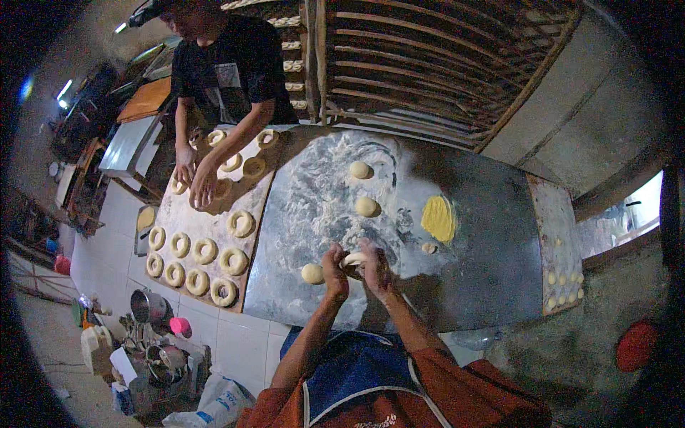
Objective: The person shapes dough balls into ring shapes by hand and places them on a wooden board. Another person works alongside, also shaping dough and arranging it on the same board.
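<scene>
Between my two hands a ring of pale dough (353, 260) is held just above the floured metal table (485, 264). My left hand (334, 269) is closed on its left side. On its right side, my right hand (376, 267) grips the same ring, its fingers slightly blurred. A round dough ball (312, 274) rests right beside my left hand. Two more dough balls, one (367, 207) nearer and one (360, 170) farther, sit beyond my hands on the flour. To their right are a flat yellow smear (439, 219) and a small dough scrap (429, 248).
On the left, a floured board (246, 214) bears several dough rings (205, 250). A co-worker (232, 71) reaches over it with both hands. Another board (553, 235) with several small dough balls lies at the right end. Slatted wooden racks (421, 71) stand behind; pots (148, 305) are lower left.
</scene>
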`<state>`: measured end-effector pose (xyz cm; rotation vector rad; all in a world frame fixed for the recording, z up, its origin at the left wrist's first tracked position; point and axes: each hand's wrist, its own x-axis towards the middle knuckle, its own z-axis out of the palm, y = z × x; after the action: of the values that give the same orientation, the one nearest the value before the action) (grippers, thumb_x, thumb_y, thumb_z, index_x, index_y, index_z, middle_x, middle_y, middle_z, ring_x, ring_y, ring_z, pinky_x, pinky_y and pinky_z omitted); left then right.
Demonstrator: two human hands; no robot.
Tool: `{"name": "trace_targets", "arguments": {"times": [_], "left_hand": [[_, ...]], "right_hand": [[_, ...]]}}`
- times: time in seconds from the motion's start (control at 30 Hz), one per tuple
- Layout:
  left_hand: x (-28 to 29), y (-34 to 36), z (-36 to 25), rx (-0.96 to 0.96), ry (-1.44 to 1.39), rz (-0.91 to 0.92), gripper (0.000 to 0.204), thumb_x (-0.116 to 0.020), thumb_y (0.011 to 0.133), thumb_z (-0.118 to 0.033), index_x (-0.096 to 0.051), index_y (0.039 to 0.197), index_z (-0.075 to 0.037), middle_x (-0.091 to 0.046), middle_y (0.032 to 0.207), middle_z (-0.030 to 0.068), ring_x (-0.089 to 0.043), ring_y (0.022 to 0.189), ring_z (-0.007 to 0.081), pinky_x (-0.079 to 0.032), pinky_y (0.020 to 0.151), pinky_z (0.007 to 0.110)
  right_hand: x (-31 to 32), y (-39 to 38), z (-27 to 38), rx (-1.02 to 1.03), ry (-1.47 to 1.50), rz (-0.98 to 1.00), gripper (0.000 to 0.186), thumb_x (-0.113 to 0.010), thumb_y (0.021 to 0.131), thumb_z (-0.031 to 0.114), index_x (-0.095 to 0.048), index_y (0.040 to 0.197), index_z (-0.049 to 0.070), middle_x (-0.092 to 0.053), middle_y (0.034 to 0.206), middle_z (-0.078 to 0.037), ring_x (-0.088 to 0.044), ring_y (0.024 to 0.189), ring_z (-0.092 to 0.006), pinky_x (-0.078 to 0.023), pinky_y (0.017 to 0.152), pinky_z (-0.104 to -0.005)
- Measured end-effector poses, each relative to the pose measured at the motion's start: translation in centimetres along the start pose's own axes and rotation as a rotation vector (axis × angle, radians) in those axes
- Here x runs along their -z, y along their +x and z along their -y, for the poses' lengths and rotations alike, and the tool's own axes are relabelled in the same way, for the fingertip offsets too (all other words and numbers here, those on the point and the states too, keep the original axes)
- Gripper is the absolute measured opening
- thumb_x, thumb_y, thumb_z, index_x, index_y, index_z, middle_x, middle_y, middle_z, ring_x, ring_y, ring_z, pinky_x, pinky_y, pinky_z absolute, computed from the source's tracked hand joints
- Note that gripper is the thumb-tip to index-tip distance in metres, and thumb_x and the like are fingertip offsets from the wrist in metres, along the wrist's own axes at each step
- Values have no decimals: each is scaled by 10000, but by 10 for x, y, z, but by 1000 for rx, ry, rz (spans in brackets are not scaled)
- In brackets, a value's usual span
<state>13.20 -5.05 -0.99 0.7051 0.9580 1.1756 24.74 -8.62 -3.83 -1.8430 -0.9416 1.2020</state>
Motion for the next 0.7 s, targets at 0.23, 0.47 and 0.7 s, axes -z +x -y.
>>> {"name": "trace_targets", "arguments": {"times": [0.23, 0.47, 0.7], "left_hand": [[36, 18, 20, -443, 648, 54, 343, -436, 951, -323, -462, 810, -12, -447, 662, 99, -482, 604, 245, -365, 522, 404], [68, 25, 14, -294, 705, 100, 399, -389, 970, -336, -444, 753, -5, -471, 660, 144, -479, 529, 230, -367, 509, 394], [89, 28, -41, 189, -272, 12, 293, -453, 935, -340, -480, 738, -126, -437, 664, -5, -461, 589, 175, -383, 546, 352]], "right_hand": [[-19, 3, -6, 323, -95, 101, 576, -398, 987, 398, -391, 1380, -24, -556, 1211, -177, -581, 964, -269, -477, 815, -370], [-54, -21, 38, 116, 276, 101, 495, -442, 975, 411, -570, 1192, -14, -631, 946, -104, -592, 835, -173, -486, 767, -339], [-78, -15, 78, 147, 114, 90, 542, -481, 950, 429, -623, 731, -46, -645, 692, -208, -619, 641, -165, -479, 632, -392]]}}
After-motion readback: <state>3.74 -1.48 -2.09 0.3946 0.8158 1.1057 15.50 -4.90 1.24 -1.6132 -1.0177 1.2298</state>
